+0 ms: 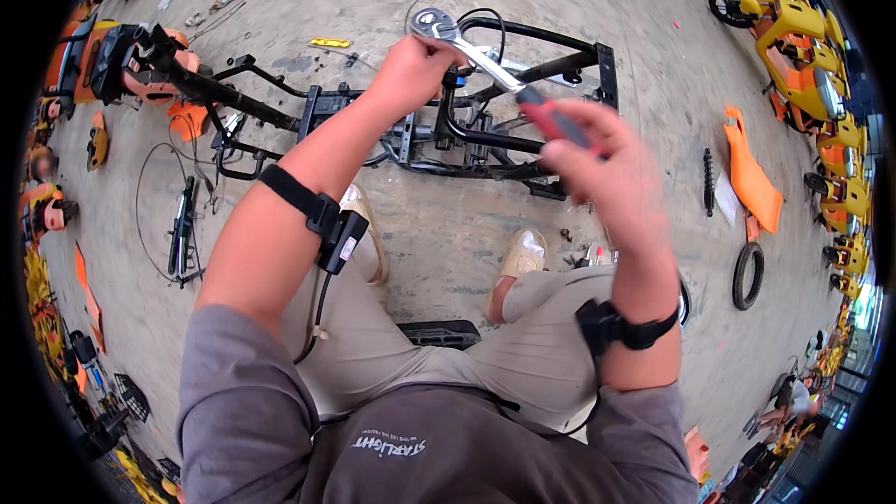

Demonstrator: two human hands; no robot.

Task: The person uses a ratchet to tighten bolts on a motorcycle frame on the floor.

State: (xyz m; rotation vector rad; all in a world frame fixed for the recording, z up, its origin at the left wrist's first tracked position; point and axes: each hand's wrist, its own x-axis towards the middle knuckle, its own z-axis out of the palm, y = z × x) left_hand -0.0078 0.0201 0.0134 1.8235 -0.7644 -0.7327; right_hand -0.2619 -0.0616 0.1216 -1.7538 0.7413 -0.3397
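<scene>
A black tubular steel vehicle frame (pixel 569 52) lies across the floor in front of my legs. My right hand (pixel 607 159), slightly blurred, grips the red-and-grey handle of a chrome ratchet wrench (pixel 497 73), held slanting over the frame. My left hand (pixel 415 75) is closed just below the wrench's round head, above the frame's middle; what its fingers hold is hidden. A black cable loops up behind the wrench head.
Orange panels (pixel 756 177), a tyre (pixel 748 276) and a black spring part (pixel 708 182) lie at right. Yellow scooters (pixel 789 47) line the right side, with a person (pixel 789 401) low down there. Cables, a black rod (pixel 182 224) and orange bodywork are at left.
</scene>
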